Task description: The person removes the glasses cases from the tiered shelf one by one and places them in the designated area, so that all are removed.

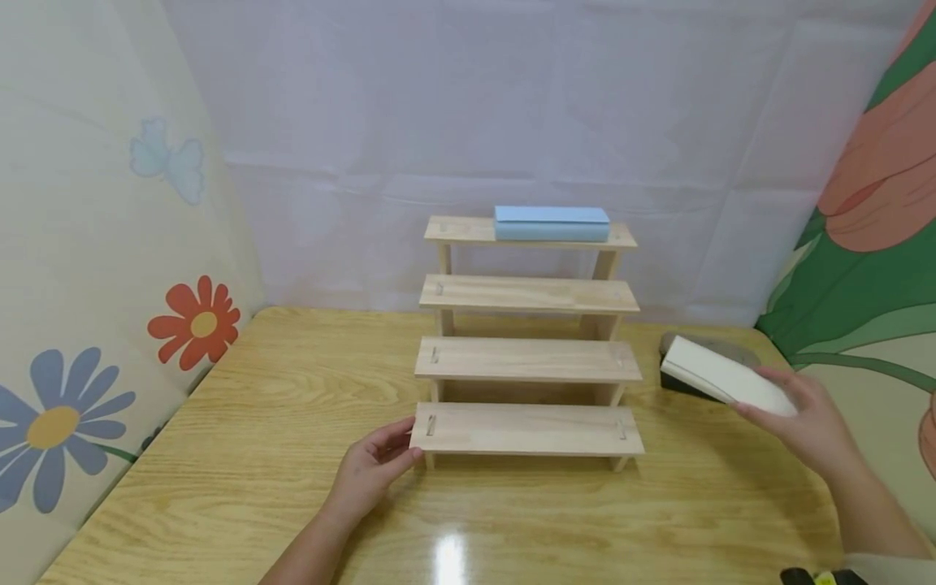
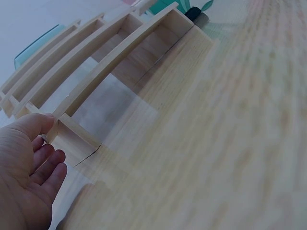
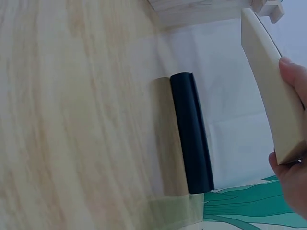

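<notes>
A stepped wooden display rack [image 1: 528,428] with several shelves stands on the table. My left hand [image 1: 369,471] grips the left end of its lowest shelf, thumb at the front corner; in the left wrist view the other fingers curl loosely below. My right hand [image 1: 808,414] holds a white glasses case [image 1: 720,375] by its near end, tilted, to the right of the rack. The right wrist view shows its long smooth side. On the top shelf lies a light blue glasses case [image 1: 552,224], right of centre.
A dark case [image 3: 192,134] lies on the table beyond the white one, right of the rack. A white cloth [image 1: 351,97] hangs behind, and flower-printed panels [image 1: 877,301] flank both sides. A black and yellow object [image 1: 822,577] shows at the bottom right edge.
</notes>
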`<move>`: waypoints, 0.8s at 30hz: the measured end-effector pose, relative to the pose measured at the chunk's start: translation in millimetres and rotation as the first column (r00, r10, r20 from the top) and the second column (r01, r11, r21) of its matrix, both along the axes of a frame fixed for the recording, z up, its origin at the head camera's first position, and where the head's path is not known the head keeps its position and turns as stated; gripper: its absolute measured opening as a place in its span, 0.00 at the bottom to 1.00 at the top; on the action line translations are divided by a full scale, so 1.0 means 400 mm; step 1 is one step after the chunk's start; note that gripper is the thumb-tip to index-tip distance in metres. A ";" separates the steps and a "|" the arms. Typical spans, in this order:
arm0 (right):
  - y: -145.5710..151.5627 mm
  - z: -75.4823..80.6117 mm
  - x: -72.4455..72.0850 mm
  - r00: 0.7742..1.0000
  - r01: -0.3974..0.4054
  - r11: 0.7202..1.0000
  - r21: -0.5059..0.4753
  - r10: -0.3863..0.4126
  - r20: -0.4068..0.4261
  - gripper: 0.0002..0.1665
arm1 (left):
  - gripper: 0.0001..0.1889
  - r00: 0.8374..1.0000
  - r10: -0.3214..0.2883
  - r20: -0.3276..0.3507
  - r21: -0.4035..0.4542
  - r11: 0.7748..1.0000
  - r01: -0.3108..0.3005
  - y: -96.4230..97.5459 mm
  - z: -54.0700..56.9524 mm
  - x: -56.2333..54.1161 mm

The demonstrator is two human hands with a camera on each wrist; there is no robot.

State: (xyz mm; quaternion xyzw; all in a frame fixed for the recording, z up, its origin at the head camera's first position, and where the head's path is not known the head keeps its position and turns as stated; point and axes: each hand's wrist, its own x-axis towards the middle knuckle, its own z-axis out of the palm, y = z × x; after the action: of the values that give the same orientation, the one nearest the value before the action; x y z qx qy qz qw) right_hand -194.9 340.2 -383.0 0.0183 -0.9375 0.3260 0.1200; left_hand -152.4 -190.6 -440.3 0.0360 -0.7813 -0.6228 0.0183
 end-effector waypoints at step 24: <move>0.030 -0.091 0.015 0.994 0.007 1.000 0.006 -0.008 0.107 0.42 | 0.24 1.000 -0.010 -0.006 0.017 1.000 0.010 -0.002 -0.005 -0.003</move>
State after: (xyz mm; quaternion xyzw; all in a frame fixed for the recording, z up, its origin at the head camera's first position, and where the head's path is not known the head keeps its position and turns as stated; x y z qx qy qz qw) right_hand -188.9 352.3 -419.3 -0.0024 -0.9437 0.3233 0.0706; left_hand -153.5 -191.5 -442.3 0.0305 -0.7762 -0.6295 0.0173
